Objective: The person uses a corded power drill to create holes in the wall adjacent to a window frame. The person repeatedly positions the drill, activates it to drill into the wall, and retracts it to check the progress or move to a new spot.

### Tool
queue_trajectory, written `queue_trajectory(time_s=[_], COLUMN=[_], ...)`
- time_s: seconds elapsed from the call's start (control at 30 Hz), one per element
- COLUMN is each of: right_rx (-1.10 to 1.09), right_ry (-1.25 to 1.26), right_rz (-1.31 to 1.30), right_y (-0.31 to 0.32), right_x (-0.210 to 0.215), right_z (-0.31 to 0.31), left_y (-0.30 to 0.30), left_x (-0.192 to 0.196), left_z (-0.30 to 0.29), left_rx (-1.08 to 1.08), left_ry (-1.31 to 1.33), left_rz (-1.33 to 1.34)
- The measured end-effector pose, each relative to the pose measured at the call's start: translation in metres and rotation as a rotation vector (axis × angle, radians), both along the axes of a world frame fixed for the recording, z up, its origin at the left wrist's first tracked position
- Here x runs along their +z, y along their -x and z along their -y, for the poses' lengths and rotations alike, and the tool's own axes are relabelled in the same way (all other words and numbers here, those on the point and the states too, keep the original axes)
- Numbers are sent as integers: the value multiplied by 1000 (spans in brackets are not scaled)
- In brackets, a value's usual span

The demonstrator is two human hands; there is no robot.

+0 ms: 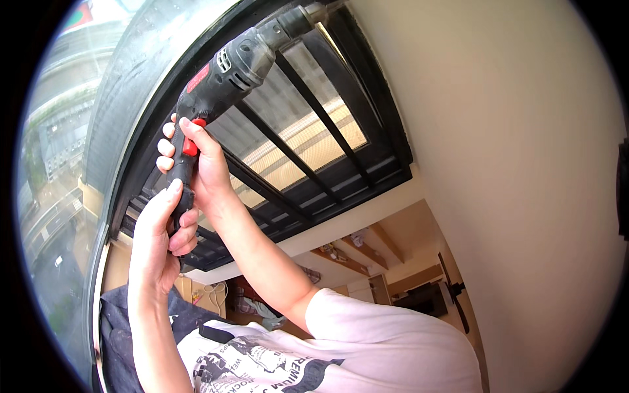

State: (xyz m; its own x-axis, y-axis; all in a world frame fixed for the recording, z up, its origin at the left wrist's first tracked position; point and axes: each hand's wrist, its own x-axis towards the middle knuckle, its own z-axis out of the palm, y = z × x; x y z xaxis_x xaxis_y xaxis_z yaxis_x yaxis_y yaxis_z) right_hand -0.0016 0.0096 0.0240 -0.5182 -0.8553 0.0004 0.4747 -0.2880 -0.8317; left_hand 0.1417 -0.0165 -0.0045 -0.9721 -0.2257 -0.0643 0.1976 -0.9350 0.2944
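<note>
A dark grey power drill (226, 82) with red switches is held up before a black-framed window, its chuck (314, 12) pointing to the upper right. My right hand (208, 160) is wrapped round the handle, with the thumb beside the red trigger (190, 145). Below it, my left hand (160, 226) is closed on the lower end of the same handle. Near the top of the frame the drill's tip reaches the black frame and the wall edge; whether it touches either, I cannot tell.
Black bars (288, 147) cross the window behind the drill. A plain beige wall (498, 150) fills the right side. Curved glass (59, 196) on the left looks out on a street. Low down are shelves (344, 259), a white cable (215, 295) and dark cloth (114, 321).
</note>
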Motion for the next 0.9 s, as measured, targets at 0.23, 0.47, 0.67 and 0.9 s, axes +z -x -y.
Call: queue_trajectory(time_s=[0.23, 0.47, 0.67, 0.9], right_rx=[16, 57, 65, 84], right_ry=[-1, 6, 4, 8], right_rz=[14, 37, 13, 36], right_y=[-5, 1, 3, 4], right_x=[4, 2, 0, -1], right_z=[-3, -9, -7, -4], left_y=[-3, -1, 0, 0], left_x=[0, 2, 2, 1], left_z=[-6, -13, -11, -6], left_rx=[17, 29, 38, 29], left_ry=[12, 2, 12, 49], left_rz=[-30, -4, -8, -32])
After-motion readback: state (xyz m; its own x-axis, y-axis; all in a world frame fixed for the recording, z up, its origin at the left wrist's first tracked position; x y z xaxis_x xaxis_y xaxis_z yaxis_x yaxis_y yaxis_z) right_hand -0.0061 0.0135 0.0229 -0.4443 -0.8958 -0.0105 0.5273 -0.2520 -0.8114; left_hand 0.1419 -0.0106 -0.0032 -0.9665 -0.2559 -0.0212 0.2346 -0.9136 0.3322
